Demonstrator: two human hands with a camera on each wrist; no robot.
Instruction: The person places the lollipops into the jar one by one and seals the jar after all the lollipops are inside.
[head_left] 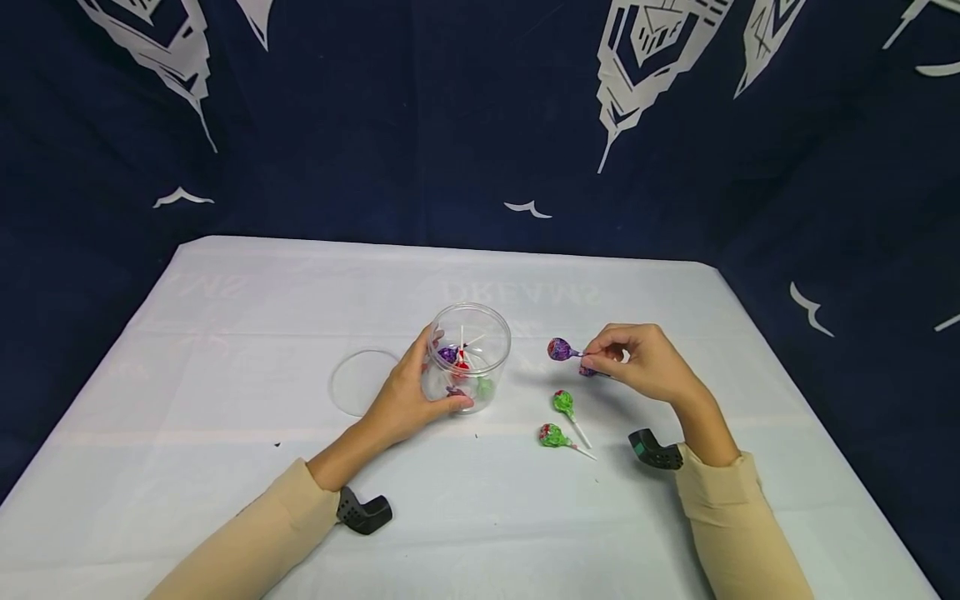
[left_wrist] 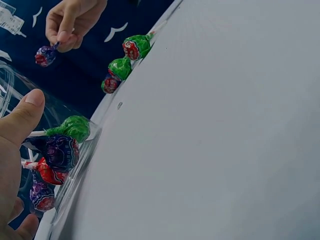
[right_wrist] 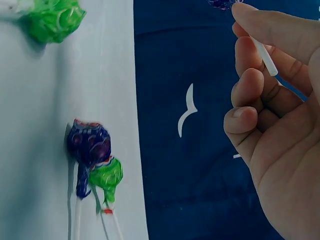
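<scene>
Left hand (head_left: 408,396) wraps the clear plastic jar (head_left: 471,354) near table (head_left: 225,467) centre, thumb on the near wall; jar upright, open, with wrapped lollipops inside. Right hand (head_left: 641,362) pinches the stick of a purple lollipop (head_left: 558,349), head pointing left, lifted just right of the jar. Two green lollipops (head_left: 562,402) lie nearer, below that hand. Clear lid (head_left: 358,382) lies flat, left of the jar.
</scene>
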